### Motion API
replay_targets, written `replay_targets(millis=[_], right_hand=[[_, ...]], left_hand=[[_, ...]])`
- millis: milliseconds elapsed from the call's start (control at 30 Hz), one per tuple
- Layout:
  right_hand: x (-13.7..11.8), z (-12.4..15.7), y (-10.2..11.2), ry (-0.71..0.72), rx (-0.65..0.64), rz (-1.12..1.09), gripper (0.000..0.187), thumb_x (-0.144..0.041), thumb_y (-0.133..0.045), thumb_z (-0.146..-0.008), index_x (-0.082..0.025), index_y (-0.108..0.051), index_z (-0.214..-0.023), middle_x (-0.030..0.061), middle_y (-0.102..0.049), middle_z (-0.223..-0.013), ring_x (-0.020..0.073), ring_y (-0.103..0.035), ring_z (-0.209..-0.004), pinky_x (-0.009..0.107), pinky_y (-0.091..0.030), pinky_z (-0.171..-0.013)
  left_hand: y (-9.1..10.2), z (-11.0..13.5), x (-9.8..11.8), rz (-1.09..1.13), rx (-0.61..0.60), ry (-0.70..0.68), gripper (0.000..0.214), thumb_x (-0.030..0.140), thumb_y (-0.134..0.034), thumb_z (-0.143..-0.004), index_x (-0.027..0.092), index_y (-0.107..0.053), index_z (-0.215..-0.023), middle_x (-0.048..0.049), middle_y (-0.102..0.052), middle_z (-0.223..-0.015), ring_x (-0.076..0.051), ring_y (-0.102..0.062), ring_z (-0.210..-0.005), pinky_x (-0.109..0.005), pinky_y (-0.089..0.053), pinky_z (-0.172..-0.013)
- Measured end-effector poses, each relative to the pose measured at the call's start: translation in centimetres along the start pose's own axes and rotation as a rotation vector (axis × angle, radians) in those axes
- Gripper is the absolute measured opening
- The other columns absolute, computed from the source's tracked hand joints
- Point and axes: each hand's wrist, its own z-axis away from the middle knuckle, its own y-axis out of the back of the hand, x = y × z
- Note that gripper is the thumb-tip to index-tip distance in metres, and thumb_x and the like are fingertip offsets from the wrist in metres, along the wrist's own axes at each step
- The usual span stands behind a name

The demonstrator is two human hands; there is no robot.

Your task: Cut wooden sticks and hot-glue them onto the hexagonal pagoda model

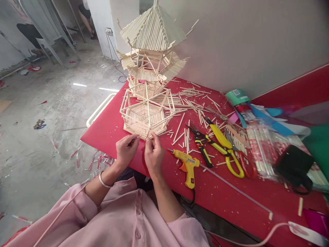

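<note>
My left hand (126,147) pinches a short pale wooden stick (135,137) at the near edge of a hexagonal stick frame (146,115) on the red table (108,132). My right hand (153,153) is closed in a pinch right beside it, fingertips at the frame's near corner; what it holds is too small to name. Behind the frame rises a tall pagoda-like tower of sticks (152,44), leaning against the wall.
A yellow glue gun (187,164) lies right of my hands, then black-yellow pliers (202,145), yellow-handled cutters (226,151), loose sticks (190,103), chopstick packets (262,147), a black pouch (294,166). The floor at left is littered with scraps.
</note>
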Motion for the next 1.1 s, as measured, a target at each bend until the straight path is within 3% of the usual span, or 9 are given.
replay_targets(millis=[367,600,867,1100], right_hand=[[-0.11,-0.48,-0.02,0.090,-0.076,0.078,0.037,-0.030,-0.042,-0.097,-0.016,-0.067,-0.120,0.0123,-0.078,-0.097,0.0216,-0.074,-0.082,0.029,-0.057,-0.073],[0.18,-0.64,0.07,0.109,-0.113,0.072,0.038,-0.029,-0.041,-0.097,-0.014,-0.065,-0.123,0.0128,-0.078,-0.100,0.0221,-0.075,-0.087,0.030,-0.059,-0.077],[0.00,-0.71,-0.03,0.147,-0.091,0.078,0.038,-0.027,-0.041,-0.098,-0.015,-0.066,-0.123,0.0133,-0.076,-0.110,0.0220,-0.074,-0.098,0.029,-0.059,-0.084],[-0.02,-0.66,-0.09,0.141,-0.099,0.080,0.038,-0.028,-0.040,-0.099,-0.015,-0.066,-0.124,0.0135,-0.077,-0.108,0.0225,-0.075,-0.096,0.029,-0.059,-0.084]], left_hand=[[-0.31,-0.13,-0.01,-0.077,-0.011,0.001,0.012,0.023,-0.067,-0.084,0.017,-0.077,-0.083,-0.0030,-0.076,-0.072,-0.012,-0.067,-0.056,-0.020,-0.052,-0.054],[-0.30,-0.17,0.37,-0.123,-0.025,-0.055,0.011,0.019,-0.066,-0.084,0.017,-0.076,-0.081,-0.0031,-0.077,-0.072,-0.012,-0.068,-0.057,-0.020,-0.052,-0.055],[-0.33,-0.22,0.40,-0.128,-0.032,-0.064,0.010,0.019,-0.066,-0.084,0.017,-0.076,-0.081,-0.0035,-0.077,-0.073,-0.012,-0.069,-0.058,-0.020,-0.053,-0.056],[-0.36,-0.22,0.44,-0.139,-0.046,-0.034,0.012,0.022,-0.066,-0.085,0.018,-0.076,-0.082,-0.0038,-0.077,-0.074,-0.013,-0.070,-0.060,-0.021,-0.055,-0.058]])
